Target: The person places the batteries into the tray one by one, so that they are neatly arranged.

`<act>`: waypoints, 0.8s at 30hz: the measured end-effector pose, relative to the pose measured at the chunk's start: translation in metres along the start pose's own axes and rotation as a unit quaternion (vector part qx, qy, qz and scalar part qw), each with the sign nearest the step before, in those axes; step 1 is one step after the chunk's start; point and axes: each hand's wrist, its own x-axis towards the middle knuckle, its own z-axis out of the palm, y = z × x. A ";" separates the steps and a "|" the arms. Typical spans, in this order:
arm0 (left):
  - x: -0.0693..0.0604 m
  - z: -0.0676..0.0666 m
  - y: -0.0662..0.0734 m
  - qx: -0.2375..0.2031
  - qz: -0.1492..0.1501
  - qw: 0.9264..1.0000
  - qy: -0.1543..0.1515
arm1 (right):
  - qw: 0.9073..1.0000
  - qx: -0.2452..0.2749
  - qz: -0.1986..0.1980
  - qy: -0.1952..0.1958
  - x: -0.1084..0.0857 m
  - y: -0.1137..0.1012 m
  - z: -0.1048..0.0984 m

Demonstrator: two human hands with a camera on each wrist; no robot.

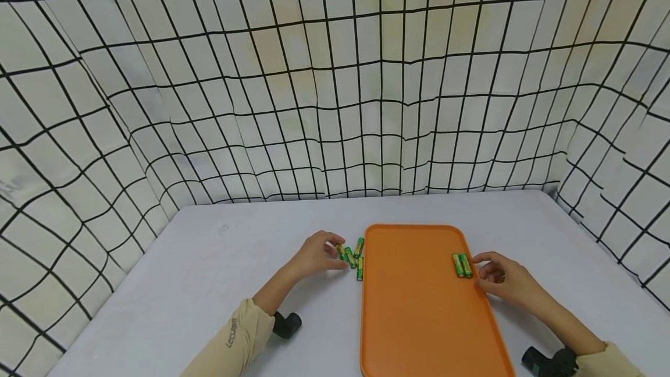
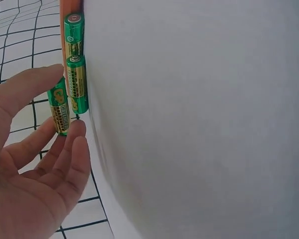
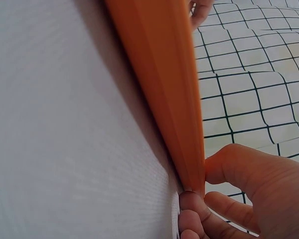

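Several green and gold batteries [image 1: 360, 269] lie on the table against the tray's left edge. My left hand [image 1: 310, 258] [image 2: 35, 154] has one battery [image 2: 60, 110] between thumb and fingertips, touching its two ends; beside it in the left wrist view are two more batteries [image 2: 77, 84], end to end. Two batteries [image 1: 462, 265] stand side by side on the orange tray [image 1: 419, 319], near its right edge. At that edge, my right hand [image 1: 513, 284] [image 3: 259, 194] touches the outer side of the rim [image 3: 174, 99] with loosely bent fingers and holds no battery.
A white cloth covers the table [image 1: 251, 226] under the tray. White netting-patterned sheets with black grid lines [image 1: 314, 86] rise behind the table and on both sides. Black devices [image 1: 288, 324] are strapped at both wrists, by the beige sleeves [image 1: 235, 336].
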 end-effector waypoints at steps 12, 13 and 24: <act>-0.002 0.000 0.007 0.003 0.023 1.000 0.006 | 1.000 -0.004 0.022 -0.010 -0.001 -0.003 -0.001; -0.002 0.000 0.008 0.003 0.022 1.000 0.007 | 1.000 -0.004 0.023 -0.010 -0.001 -0.003 -0.001; 0.002 0.004 0.019 0.005 0.033 0.999 0.003 | 1.000 -0.012 0.019 0.000 -0.001 -0.004 0.000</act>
